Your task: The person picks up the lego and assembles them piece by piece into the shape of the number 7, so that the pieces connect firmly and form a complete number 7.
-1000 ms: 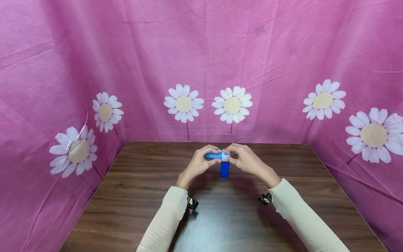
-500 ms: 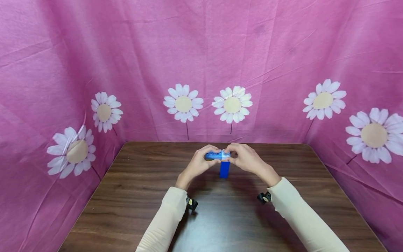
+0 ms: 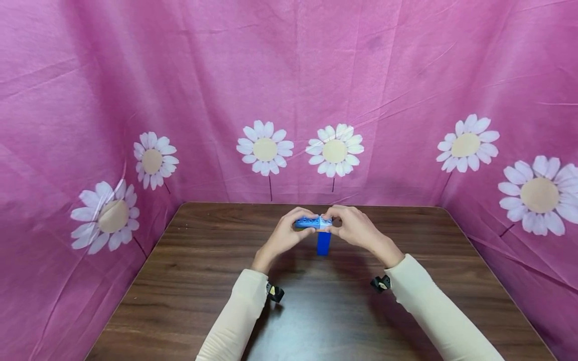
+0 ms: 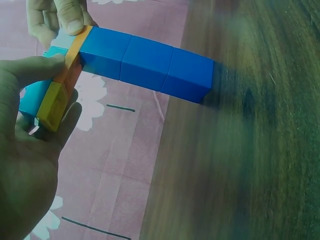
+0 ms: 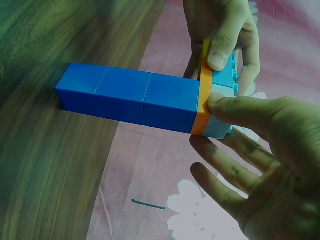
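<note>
A column of blue building blocks [image 3: 323, 244] stands upright on the table, with a flat orange block [image 5: 202, 112] across its top. Above the orange layer sit a teal block [image 5: 223, 77] and a pale blue block [image 5: 218, 119], side by side with studs up. A yellow block [image 4: 52, 106] shows under the teal one, out to the left of the column. My left hand [image 3: 285, 233] pinches the teal block between thumb and fingers. From the other side my right hand [image 3: 356, 231] pinches the pale blue block, its thumb on the near face and its lower fingers spread.
The brown wooden table [image 3: 198, 281] reaches back to a pink cloth [image 3: 384, 90] printed with white daisies, which hangs behind it and along both sides. A black wrist camera [image 3: 275, 292] hangs at the left cuff, another at the right.
</note>
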A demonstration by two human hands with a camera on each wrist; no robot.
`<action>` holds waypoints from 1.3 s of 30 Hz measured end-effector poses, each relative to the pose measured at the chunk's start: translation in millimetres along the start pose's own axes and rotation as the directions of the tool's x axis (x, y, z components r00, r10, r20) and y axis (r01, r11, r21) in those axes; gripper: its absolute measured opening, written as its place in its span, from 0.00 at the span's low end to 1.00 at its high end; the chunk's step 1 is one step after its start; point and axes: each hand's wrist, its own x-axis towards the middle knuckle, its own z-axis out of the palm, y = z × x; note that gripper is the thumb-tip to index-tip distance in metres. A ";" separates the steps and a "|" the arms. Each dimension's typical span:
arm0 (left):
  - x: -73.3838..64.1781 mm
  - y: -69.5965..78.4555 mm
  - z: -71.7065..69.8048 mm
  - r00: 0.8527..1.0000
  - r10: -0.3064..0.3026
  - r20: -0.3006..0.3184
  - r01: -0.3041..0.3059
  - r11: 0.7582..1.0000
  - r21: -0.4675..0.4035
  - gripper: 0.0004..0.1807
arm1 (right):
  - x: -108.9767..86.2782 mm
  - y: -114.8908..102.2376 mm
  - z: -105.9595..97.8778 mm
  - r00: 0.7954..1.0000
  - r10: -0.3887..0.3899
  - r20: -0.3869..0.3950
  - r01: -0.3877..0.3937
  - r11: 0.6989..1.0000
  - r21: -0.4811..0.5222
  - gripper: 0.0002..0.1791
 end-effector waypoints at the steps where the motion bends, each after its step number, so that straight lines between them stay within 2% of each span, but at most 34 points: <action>1: -0.7 -0.2 -0.7 1.000 -0.004 0.003 0.004 1.000 -0.003 0.19 | -0.4 0.2 0.0 1.000 0.006 0.000 -0.006 1.000 0.001 0.12; 5: -4.3 -1.4 -3.2 0.999 -0.034 0.014 0.034 0.999 -0.030 0.22 | -1.9 1.8 1.6 1.000 0.012 -0.008 -0.012 1.000 0.009 0.12; 9: -8.0 -4.7 -4.6 0.997 -0.079 -0.011 0.078 0.994 -0.071 0.24 | -2.4 2.0 5.2 1.000 0.012 -0.019 -0.012 1.000 0.021 0.13; 13: -9.4 -8.0 -3.1 0.994 -0.104 -0.036 0.099 0.988 -0.122 0.23 | -3.2 2.2 7.4 0.999 -0.003 -0.035 0.004 1.000 0.021 0.13; 16: -8.3 -8.2 -2.7 0.993 -0.117 -0.030 0.112 0.982 -0.151 0.22 | -3.9 1.9 7.4 0.999 -0.004 -0.041 0.004 1.000 0.010 0.13; 22: -6.7 -9.3 -1.8 0.995 -0.095 -0.040 0.090 0.988 -0.122 0.21 | -7.0 2.7 8.1 0.999 0.022 -0.030 -0.021 0.999 0.024 0.14; 27: -8.5 -8.8 -2.4 0.994 -0.092 -0.050 0.086 0.989 -0.122 0.21 | -11.2 7.3 16.8 0.999 0.015 -0.034 -0.010 0.992 0.122 0.20; 31: -8.5 -8.3 -3.2 0.995 -0.088 -0.051 0.081 0.989 -0.123 0.21 | -15.9 17.6 31.4 0.997 0.050 -0.055 -0.036 0.972 0.233 0.30; 33: -8.5 -7.6 -3.4 0.995 -0.092 -0.045 0.086 0.988 -0.126 0.21 | -18.6 24.1 40.9 0.994 0.101 -0.033 -0.087 0.951 0.297 0.33; 36: -9.1 -7.0 -3.1 0.993 -0.111 -0.033 0.106 0.985 -0.133 0.21 | -23.1 32.6 54.9 0.986 0.167 0.027 -0.165 0.917 0.363 0.31; 39: -10.1 -8.1 -2.1 0.992 -0.120 -0.031 0.114 0.981 -0.154 0.22 | -25.4 37.3 64.8 0.979 0.198 0.054 -0.203 0.897 0.394 0.27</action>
